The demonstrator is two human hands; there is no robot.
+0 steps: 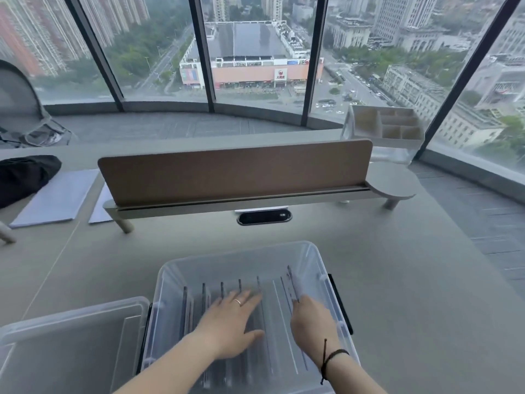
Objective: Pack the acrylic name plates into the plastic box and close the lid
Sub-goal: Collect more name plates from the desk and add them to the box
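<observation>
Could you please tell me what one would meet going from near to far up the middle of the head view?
plastic box → cable port → desk divider → window

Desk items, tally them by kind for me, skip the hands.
Clear plastic box: 1
Box lid: 1
Upright name plates in box: about 7, blurred
Paper sheets: 2
Divider shelf: 1
Compartment tray: 1
Total: about 13

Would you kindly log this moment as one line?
box open | lid off, left | left hand steadying plates | right hand placing plate
</observation>
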